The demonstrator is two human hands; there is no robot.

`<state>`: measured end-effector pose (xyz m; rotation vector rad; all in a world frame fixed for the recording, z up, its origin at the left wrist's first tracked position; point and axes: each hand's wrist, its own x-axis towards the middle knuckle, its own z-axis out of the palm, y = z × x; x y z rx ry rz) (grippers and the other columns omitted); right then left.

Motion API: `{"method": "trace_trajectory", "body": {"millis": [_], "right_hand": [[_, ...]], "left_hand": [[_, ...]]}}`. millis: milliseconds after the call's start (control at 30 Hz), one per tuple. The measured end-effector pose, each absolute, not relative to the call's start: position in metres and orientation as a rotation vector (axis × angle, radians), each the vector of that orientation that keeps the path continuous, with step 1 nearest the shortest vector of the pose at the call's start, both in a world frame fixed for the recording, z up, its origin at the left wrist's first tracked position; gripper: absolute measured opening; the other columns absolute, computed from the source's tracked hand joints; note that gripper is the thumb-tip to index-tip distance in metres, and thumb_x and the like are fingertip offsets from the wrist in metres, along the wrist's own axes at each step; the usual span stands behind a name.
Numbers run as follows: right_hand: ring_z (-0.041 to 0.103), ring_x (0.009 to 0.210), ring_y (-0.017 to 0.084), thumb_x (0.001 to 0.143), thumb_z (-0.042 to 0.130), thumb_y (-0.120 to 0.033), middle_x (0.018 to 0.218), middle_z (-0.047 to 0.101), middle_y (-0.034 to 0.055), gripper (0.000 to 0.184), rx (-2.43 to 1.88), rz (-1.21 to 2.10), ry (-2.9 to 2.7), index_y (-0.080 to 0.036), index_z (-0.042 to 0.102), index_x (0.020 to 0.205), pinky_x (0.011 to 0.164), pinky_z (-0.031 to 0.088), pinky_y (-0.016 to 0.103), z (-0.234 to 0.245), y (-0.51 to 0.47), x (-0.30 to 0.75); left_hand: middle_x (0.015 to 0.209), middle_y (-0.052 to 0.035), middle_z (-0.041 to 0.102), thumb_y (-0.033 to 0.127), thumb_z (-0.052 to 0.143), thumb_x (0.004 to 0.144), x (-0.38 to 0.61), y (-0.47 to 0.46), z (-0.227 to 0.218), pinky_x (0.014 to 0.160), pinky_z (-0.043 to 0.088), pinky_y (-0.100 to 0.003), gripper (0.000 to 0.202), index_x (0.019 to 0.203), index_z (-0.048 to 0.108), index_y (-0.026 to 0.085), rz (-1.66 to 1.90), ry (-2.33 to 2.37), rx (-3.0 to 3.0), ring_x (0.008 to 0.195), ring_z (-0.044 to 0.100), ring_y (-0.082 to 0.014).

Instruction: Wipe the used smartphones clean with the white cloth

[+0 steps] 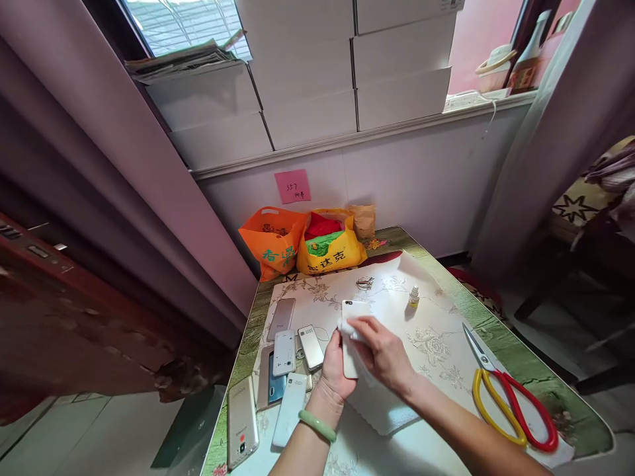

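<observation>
One yellow bag (331, 260) holds red and green bundles (323, 244) — left grip (335, 362) clasps a white phone (350, 361), right grip (385, 352) a cloth (350, 330).

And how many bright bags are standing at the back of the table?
2: an orange bag at the left and a yellow bag just right of it. More could be hidden inside them.

Curtains (126, 142) flank a bright window (186, 26) — pale wall (421, 158) below.

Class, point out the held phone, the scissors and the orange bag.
Held phone (350, 358), head view: lower part of its back.
Scissors (485, 361), head view: metal near the pivot.
Orange bag (274, 254), head view: front panel.
</observation>
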<state>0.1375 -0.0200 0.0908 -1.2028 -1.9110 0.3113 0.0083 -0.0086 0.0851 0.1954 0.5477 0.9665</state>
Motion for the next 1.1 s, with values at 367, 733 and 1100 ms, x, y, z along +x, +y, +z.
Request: {"method": "trace_trajectory", "body": {"millis": [367,733,1100], "right_hand": [[0.069,0.095,0.019,0.099,0.049,-0.023,0.120,0.067,0.0087,0.035,-0.994,0.315,-2.059,-0.026,0.057,0.133,0.081,0.057,0.029,0.075,-0.065,0.132],[0.070,0.093,0.021,0.098,0.050,-0.022,0.119,0.067,0.0083,0.033,-1.356,0.291,-1.850,-0.025,0.059,0.129,0.076,0.057,0.031,0.087,-0.021,0.149],[0.070,0.088,0.020,0.095,0.052,-0.021,0.118,0.068,0.0069,0.033,-1.400,0.263,-1.843,-0.026,0.062,0.126,0.072,0.055,0.028,0.101,0.000,0.149]], "left_hand": [[0.111,-0.0192,0.076,0.050,0.056,0.094,0.000,-0.005,0.093,0.099,0.053,-0.041,0.054,0.124,0.068,0.007,1.050,0.614,0.194,0.108,0.071,-0.0301],[0.099,-0.0137,0.078,0.047,0.060,0.093,0.010,-0.012,0.088,0.097,0.053,-0.042,0.042,0.112,0.072,0.011,1.014,0.596,0.165,0.103,0.072,-0.0295],[0.100,-0.0150,0.078,0.047,0.063,0.089,0.024,-0.017,0.085,0.097,0.053,-0.044,0.040,0.105,0.074,0.011,0.897,0.590,0.147,0.102,0.072,-0.0321]]}}
